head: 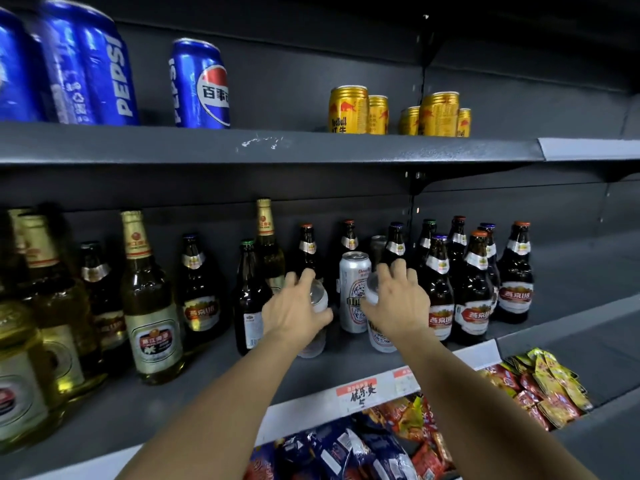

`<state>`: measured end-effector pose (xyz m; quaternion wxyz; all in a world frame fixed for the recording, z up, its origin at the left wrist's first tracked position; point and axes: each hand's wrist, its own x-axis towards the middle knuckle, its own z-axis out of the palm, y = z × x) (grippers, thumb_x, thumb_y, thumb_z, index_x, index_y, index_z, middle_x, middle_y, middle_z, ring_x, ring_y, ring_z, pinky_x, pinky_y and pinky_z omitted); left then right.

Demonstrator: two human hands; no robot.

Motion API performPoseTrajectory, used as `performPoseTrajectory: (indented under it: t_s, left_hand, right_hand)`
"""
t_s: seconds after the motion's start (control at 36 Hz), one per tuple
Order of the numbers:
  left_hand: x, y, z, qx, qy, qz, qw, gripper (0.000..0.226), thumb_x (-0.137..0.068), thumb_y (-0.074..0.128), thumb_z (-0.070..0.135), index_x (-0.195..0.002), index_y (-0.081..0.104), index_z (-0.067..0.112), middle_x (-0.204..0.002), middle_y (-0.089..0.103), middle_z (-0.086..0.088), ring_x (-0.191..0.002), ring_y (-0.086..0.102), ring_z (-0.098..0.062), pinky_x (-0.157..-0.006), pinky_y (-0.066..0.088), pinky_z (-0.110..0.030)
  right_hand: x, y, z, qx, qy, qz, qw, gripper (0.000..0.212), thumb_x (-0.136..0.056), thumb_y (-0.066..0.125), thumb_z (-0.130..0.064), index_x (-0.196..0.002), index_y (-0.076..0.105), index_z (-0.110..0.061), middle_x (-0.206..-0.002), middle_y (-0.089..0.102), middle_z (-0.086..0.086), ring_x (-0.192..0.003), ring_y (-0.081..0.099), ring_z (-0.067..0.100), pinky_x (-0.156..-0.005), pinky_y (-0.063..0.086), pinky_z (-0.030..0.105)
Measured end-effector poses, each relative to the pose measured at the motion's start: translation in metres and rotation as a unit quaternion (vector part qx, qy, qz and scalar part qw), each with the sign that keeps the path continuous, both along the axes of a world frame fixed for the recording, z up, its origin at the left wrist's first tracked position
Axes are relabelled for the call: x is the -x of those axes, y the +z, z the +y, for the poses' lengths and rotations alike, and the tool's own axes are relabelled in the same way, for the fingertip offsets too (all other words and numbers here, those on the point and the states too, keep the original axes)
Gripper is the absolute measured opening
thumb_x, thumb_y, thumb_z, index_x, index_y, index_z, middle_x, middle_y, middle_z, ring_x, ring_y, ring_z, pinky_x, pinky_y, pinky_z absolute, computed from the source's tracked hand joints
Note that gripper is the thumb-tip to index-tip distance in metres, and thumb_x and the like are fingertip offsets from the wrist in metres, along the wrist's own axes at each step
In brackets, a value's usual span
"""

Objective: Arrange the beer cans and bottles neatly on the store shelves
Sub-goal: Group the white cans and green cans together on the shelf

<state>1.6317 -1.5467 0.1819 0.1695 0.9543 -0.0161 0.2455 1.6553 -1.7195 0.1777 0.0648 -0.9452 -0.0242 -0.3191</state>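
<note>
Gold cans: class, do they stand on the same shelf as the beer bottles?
No, the gold cans stand on the upper shelf, above the beer bottles.

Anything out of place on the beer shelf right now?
Yes: one tall green bottle stands back among the brown bottles, apart from the other green bottles at left. Nothing looks spilled or tipped.

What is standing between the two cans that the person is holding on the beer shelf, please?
In the head view, a silver beer can stands upright between the left hand's can and the right hand's can, slightly farther back.
</note>
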Motion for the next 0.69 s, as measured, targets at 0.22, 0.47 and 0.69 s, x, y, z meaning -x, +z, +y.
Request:
performPoseTrajectory:
  t_s: [0.22,0.47,0.69]
  left_hand:
    - [0.05,0.015,0.016,0.093,0.04,-0.059,0.993,0.053,-0.074,0.065,0.051,-0.122,0.046,0.036,-0.112,0.046,0.005,-0.099,0.057,-0.028,-0.068,0.036,-0.031]
    - [0.133,0.026,0.079,0.097,0.163,-0.14,0.972,0.058,-0.079,0.06,0.06,-0.132,0.049,0.039,-0.12,0.055,0.006,-0.112,0.056,-0.019,-0.074,0.039,-0.027]
    - [0.214,0.023,0.152,0.1,0.272,-0.165,0.943,0.059,-0.077,0.061,0.058,-0.132,0.05,0.04,-0.116,0.057,0.01,-0.101,0.06,-0.014,-0.071,0.046,-0.026]
  right_hand:
    - [0.035,0.004,0.024,-0.012,0.122,-0.064,0.99,0.053,-0.063,0.075,-0.051,-0.096,0.06,-0.012,-0.091,0.056,0.006,-0.08,0.06,0.027,-0.056,0.045,0.032]
    - [0.081,0.021,0.109,-0.074,0.262,-0.049,0.961,0.048,-0.079,0.064,-0.052,-0.11,0.053,-0.017,-0.111,0.049,0.001,-0.098,0.059,0.024,-0.062,0.036,0.03]
    - [0.132,0.016,0.206,-0.067,0.385,-0.052,0.919,0.046,-0.087,0.056,-0.052,-0.123,0.056,-0.023,-0.118,0.051,-0.002,-0.105,0.058,0.024,-0.074,0.043,0.033]
